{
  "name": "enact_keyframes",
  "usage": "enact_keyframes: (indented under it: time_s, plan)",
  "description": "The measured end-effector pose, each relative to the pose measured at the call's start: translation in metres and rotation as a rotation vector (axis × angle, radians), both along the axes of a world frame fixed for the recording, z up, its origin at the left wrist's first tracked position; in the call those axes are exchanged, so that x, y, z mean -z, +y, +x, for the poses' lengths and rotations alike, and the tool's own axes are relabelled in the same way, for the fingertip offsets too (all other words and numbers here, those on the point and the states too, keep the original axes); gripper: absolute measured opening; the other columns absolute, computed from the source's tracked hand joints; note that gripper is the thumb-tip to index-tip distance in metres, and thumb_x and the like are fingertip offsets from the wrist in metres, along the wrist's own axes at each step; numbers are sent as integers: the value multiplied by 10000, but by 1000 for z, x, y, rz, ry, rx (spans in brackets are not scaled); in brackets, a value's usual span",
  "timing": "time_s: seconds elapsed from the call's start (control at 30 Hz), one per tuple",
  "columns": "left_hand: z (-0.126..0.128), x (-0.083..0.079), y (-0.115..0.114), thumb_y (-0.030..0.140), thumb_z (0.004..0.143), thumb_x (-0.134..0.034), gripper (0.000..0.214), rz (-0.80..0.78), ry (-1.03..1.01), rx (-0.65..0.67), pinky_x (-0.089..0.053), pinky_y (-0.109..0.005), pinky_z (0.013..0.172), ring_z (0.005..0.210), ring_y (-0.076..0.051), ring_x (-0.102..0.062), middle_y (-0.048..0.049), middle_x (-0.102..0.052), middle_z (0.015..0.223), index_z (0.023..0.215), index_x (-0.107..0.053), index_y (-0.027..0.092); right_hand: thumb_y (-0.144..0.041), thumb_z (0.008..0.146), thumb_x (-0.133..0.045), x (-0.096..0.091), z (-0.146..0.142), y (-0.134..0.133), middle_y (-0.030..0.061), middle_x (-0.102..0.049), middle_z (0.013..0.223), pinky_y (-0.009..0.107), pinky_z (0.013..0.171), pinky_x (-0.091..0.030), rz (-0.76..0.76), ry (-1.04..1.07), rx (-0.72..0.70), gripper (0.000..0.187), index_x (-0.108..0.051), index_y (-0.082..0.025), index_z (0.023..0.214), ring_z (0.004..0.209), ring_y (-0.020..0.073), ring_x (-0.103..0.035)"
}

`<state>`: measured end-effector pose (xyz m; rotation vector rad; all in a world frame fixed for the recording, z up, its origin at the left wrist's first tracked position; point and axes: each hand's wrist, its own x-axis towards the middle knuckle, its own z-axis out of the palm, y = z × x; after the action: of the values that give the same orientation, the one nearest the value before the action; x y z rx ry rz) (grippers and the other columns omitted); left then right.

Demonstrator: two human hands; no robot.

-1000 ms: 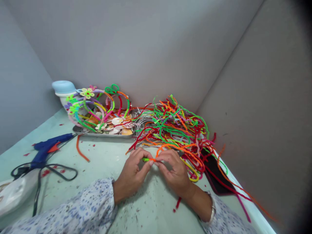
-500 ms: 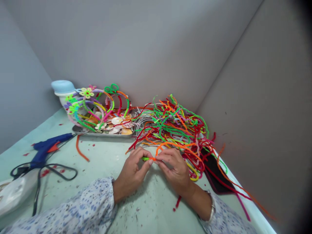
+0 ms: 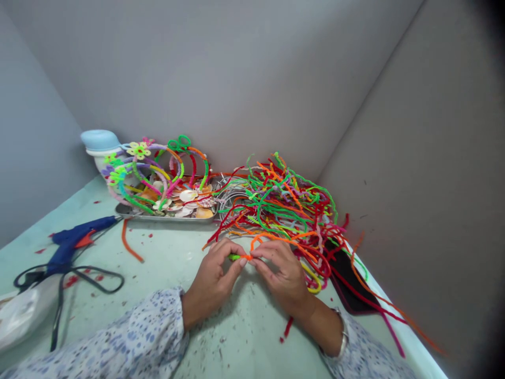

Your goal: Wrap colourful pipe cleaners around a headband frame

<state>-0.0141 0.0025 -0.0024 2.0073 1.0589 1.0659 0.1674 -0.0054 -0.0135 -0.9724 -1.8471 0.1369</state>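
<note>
Mostly grey walls, tabletop, pipe cleaners

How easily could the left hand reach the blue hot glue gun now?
Probably yes, once it releases the green pipe cleaner: the blue hot glue gun lies on the same side as the left hand, with only an orange pipe cleaner flat between them.

On the counter, a metal tray of seashells sits near the back wall, with pipe-cleaner headbands piled on it and a lidded jar behind its left end. A hot glue gun lies left of the tray and a tangled heap of pipe cleaners right of it, partly over a phone. The left hand and right hand meet on a short pipe cleaner in front of the heap.
</note>
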Motion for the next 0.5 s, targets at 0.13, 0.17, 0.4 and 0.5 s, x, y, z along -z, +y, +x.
enact_keyframes:
  time_s: [0.13, 0.17, 0.4, 0.5]
  plan:
    - [0, 0, 1, 273, 916, -502, 112, 1, -2, 0, -377, -318, 813, 858, -178, -532, -17, -578, 866, 882, -574, 194, -170, 840, -660, -1, 0, 0, 38, -672, 896, 361, 776, -480, -15, -7, 6, 135, -668, -229, 961, 867, 194, -617]
    - [0, 0, 2, 273, 915, -503, 111, 0, -3, -1, -377, -318, 814, 858, -178, -532, -18, -578, 868, 884, -574, 194, -170, 841, -659, -1, 0, 0, 37, -675, 897, 361, 779, -478, -17, -8, 7, 136, -666, -229, 963, 868, 194, -617]
    - [0, 1, 2, 274, 910, -511, 105, -3, -6, -4, -382, -320, 811, 863, -180, -535, -18, -578, 868, 888, -574, 193, -155, 846, -645, -3, -1, -2, 23, -683, 889, 342, 798, -463, -45, 6, -17, 120, -656, -222, 945, 866, 178, -616]
    - [0, 1, 1, 270, 909, -511, 103, -2, -7, -7, -384, -317, 808, 856, -177, -537, -16, -579, 867, 885, -576, 194, -156, 847, -643, -4, -2, -3, 20, -683, 900, 343, 812, -452, -64, 8, -22, 116, -651, -224, 941, 877, 177, -615]
